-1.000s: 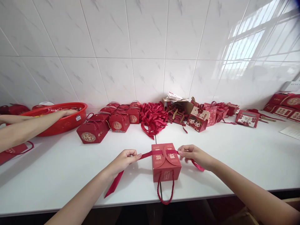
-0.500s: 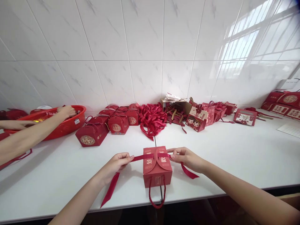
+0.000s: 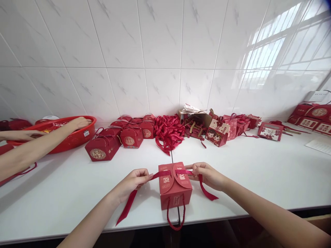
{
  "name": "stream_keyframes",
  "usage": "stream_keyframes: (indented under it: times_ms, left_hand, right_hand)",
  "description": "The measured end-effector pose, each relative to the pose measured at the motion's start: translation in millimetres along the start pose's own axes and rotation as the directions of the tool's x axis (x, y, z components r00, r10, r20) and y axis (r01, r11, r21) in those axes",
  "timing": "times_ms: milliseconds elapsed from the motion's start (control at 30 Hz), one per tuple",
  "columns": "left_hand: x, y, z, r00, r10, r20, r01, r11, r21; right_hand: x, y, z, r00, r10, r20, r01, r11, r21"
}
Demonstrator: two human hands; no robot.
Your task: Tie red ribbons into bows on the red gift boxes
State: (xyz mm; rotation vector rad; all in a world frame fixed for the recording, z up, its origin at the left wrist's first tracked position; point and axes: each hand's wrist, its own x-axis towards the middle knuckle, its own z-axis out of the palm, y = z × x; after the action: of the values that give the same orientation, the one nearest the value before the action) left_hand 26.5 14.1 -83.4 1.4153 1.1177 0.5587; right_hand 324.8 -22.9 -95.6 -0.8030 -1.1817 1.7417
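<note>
A red gift box with gold characters stands near the table's front edge, its rounded top flaps meeting. From its front hangs a red rope handle. A dark red ribbon runs through slots in the flaps and out at both sides. To the left of the box, my left hand pinches one length, and its tail droops to the tabletop. My right hand grips the other length close to the box's right side, its fingertips beside the lid; a short tail hangs below.
A ribbon heap lies by the wall between finished red boxes and an open carton. More decorated boxes stand to the right. At left, another person's hands reach into a red basin on the white table.
My left hand has moved slightly right, nearer the box, so the ribbon on that side spans a shorter gap. The view has shifted a little. The other person's hands stay at the basin.
</note>
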Motion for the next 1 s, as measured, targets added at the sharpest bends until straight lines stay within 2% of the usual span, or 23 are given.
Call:
stream_keyframes:
  times_ms: [67, 167, 233, 300, 333, 400, 467, 533, 567, 633, 667, 700, 767, 833, 867, 933, 1000]
  left_hand:
    - [0, -1, 2.1, 1.000, -0.001, -0.008, 0.001, 1.000, 0.012]
    - [-3, -1, -0.3, 0.996, 0.043, -0.074, -0.042, 0.999, 0.019]
    - [-8, 1, -6.6, 0.968, 0.121, -0.220, -0.110, 0.992, 0.061]
    - [-17, 6, -13.1, 0.911, 0.186, -0.367, -0.142, 0.979, 0.146]
    - [-23, 9, -15.1, 0.897, 0.199, -0.394, -0.131, 0.973, 0.191]
    - [-35, 17, -14.3, 0.932, 0.168, -0.322, -0.085, 0.963, 0.256]
    - [-46, 22, -7.5, 0.985, 0.098, -0.141, -0.052, 0.954, 0.295]
    - [-51, 22, 1.6, 0.998, 0.056, 0.038, -0.065, 0.949, 0.309]
    - [-52, 20, 5.5, 0.995, 0.050, 0.089, -0.075, 0.948, 0.311]
    - [-50, 12, 10.2, 0.995, 0.051, 0.091, -0.077, 0.947, 0.311]
    - [-48, 7, 11.0, 0.998, 0.048, 0.046, -0.060, 0.952, 0.299]
    - [-46, 2, 11.2, 0.999, 0.040, -0.010, -0.036, 0.963, 0.268]
    - [-42, -3, 10.3, 0.995, 0.028, -0.098, -0.014, 0.990, 0.139]
    - [-38, -2, 8.5, 0.988, 0.045, -0.146, -0.054, 0.997, -0.061]
    - [-36, 1, 7.1, 0.981, 0.073, -0.179, -0.101, 0.982, -0.157]
    - [-34, 11, 2.8, 0.944, 0.146, -0.296, -0.237, 0.924, -0.300]
    - [-32, 23, -3.2, 0.882, 0.201, -0.425, -0.369, 0.856, -0.361]
  right_hand:
    - [0, -1, -1, 1.000, -0.003, -0.021, 0.001, 0.996, -0.089]
    - [-5, -10, -5, 0.997, -0.018, -0.072, -0.009, 0.935, -0.356]
    - [-11, -21, -8, 0.985, -0.091, -0.145, -0.006, 0.829, -0.560]
    - [-19, -33, -8, 0.949, -0.222, -0.223, -0.008, 0.694, -0.720]
    - [-24, -38, -6, 0.931, -0.275, -0.239, -0.012, 0.631, -0.775]
    - [-32, -44, 3, 0.940, -0.276, -0.202, -0.017, 0.551, -0.834]
    - [-38, -44, 16, 0.987, -0.140, -0.077, 0.004, 0.501, -0.866]
    - [-40, -38, 27, 0.999, 0.020, 0.043, 0.031, 0.404, -0.914]
    - [-39, -33, 30, 0.995, 0.075, 0.064, 0.036, 0.329, -0.944]
    - [-36, -22, 30, 0.991, 0.136, 0.015, -0.013, 0.200, -0.980]
    - [-34, -18, 28, 0.987, 0.158, -0.035, -0.066, 0.196, -0.978]
    - [-31, -14, 24, 0.981, 0.175, -0.081, -0.123, 0.242, -0.962]
    - [-28, -9, 16, 0.973, 0.197, -0.119, -0.199, 0.462, -0.865]
    - [-27, -8, 11, 0.984, 0.132, -0.121, -0.180, 0.723, -0.667]
    - [-26, -9, 10, 0.988, 0.066, -0.141, -0.134, 0.824, -0.550]
    - [-26, -16, 11, 0.972, -0.082, -0.220, 0.000, 0.938, -0.348]
    - [-24, -27, 13, 0.925, -0.223, -0.308, 0.137, 0.951, -0.277]
